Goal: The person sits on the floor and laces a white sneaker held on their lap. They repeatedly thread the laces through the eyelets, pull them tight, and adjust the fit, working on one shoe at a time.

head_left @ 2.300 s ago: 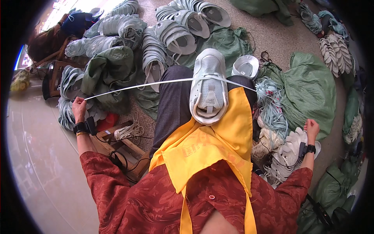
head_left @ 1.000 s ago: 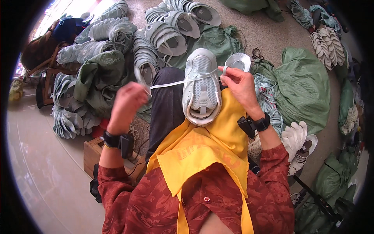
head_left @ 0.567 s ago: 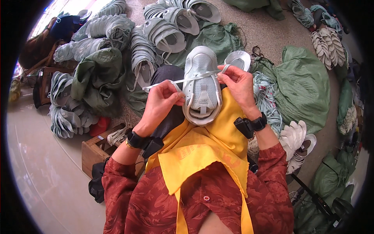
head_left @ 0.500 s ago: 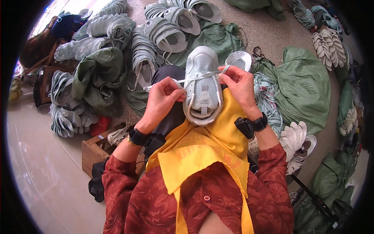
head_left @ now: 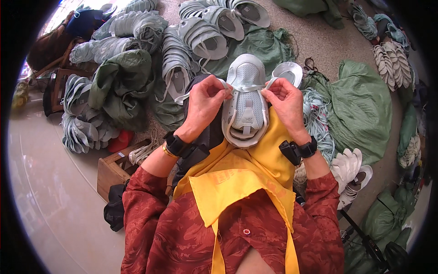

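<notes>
Pale shoe upper (head_left: 245, 102) between both hands (lace (head_left: 246, 86) pinched), on lap

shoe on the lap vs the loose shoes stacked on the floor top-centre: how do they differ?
The lap shoe lies alone on the yellow apron, upper facing the camera; the stacked shoes are nested in overlapping rows on the floor. The left hand and right hand pinch a white lace across the lap shoe; nobody touches the stacked shoes. Both are pale grey-green.

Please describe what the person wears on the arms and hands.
Both sleeves are dark red with a faint leaf pattern. The left hand and right hand are bare, without gloves. Each wrist carries a black band with a small black device; the left also has a thin gold bangle.
</notes>
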A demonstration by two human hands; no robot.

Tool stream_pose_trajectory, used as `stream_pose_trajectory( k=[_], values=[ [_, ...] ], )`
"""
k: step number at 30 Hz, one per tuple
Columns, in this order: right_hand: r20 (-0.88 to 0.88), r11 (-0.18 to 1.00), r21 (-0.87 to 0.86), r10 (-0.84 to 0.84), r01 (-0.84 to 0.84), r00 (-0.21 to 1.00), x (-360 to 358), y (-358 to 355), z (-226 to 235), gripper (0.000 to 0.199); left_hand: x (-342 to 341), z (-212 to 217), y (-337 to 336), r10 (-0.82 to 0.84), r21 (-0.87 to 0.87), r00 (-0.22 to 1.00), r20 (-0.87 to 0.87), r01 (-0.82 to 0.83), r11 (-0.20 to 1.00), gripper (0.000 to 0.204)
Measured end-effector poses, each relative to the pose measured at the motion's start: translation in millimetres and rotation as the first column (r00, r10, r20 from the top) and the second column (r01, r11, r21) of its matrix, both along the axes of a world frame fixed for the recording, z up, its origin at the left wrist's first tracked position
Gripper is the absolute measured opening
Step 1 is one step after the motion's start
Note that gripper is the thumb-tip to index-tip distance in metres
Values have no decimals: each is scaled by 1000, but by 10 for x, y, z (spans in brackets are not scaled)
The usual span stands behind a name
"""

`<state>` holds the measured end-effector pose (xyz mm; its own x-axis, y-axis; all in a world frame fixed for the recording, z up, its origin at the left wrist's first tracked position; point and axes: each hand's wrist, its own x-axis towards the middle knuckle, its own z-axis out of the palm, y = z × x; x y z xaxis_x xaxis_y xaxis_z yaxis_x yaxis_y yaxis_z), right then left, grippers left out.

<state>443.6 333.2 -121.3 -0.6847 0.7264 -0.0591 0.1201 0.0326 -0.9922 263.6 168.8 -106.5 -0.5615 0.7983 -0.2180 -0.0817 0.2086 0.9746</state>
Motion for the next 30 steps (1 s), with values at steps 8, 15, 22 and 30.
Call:
stream_pose_trajectory(
  k=[8,15,22,30],
  values=[
    [12,997,75,-14,13,1000,17,-6,-64,16,47,6,40,9,60,1000,-10,-9,998,8],
    [-3,997,67,-26,26,1000,15,-20,-67,16,134,24,83,3,7,939,-343,-1,1000,9],
    [48,984,169,-68,59,997,21,-46,6,16,169,54,60,-5,-86,924,-382,-30,996,14],
    [65,948,313,-84,59,994,18,-113,120,11,186,122,74,60,-69,901,-429,-99,993,21]
  ],
)
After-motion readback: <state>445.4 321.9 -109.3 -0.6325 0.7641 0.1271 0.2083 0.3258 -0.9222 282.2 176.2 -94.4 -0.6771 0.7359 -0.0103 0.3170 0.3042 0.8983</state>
